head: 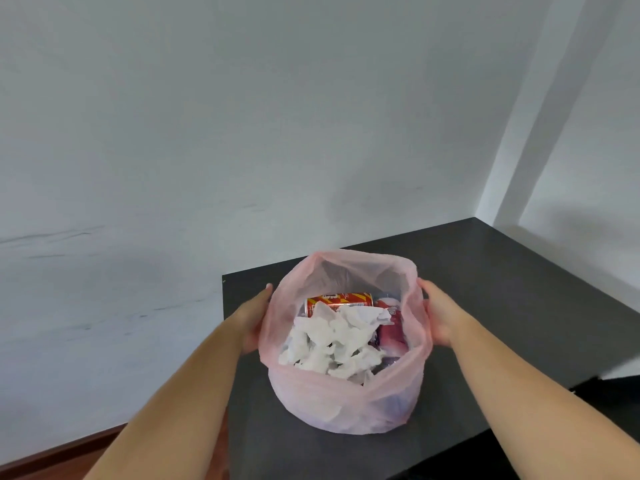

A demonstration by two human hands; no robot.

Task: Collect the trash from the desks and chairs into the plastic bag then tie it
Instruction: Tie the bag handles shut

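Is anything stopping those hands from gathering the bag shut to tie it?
Nothing visible does. The left hand and right hand rest against the sides of the pink bag, with nothing between. The crumpled tissues and red can lie below its open rim.

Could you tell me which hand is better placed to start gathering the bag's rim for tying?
Right, narrowly. Both hands flank the plastic bag, but the right hand's fingertips plainly touch its open rim; the left hand is partly hidden behind the side.

Pink translucent bag (346, 403); white tissues (332, 341); red-yellow striped can (339, 301); black desk (502, 306).
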